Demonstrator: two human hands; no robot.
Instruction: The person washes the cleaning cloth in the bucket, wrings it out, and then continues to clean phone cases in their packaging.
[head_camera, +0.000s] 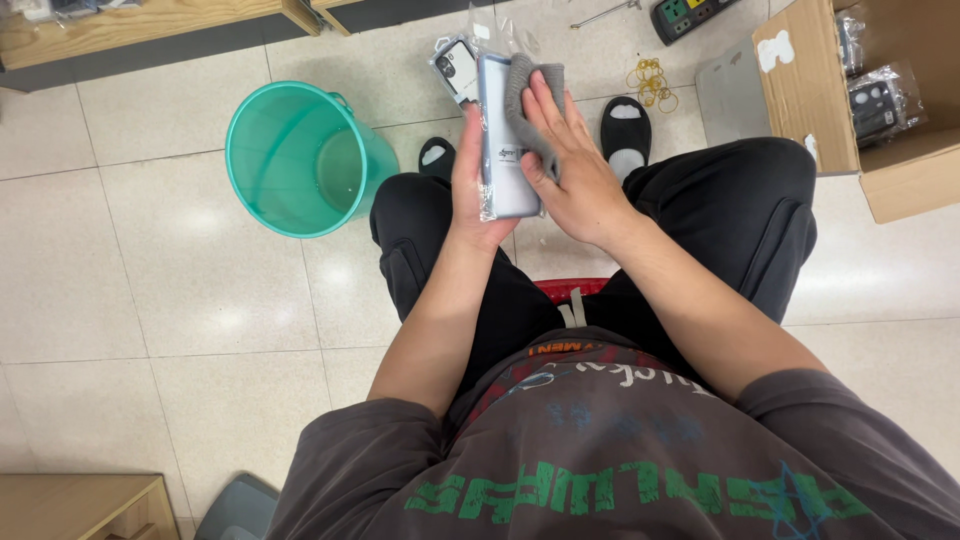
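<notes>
Seated low, the person gripped a pale phone case (505, 135) upright in the left hand (470, 190) at upper centre; the right hand (570, 170) pressed a grey cloth (525, 95) against it, wiping apparently midway.

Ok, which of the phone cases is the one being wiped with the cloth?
The pale blue phone case held upright in the left hand; the right hand presses a grey cloth on it. Other cases lie bagged.

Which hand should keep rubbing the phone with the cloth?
The right hand, probably. It already presses the grey cloth against the phone, while the left hand grips the phone from the side and holds it up.
</notes>
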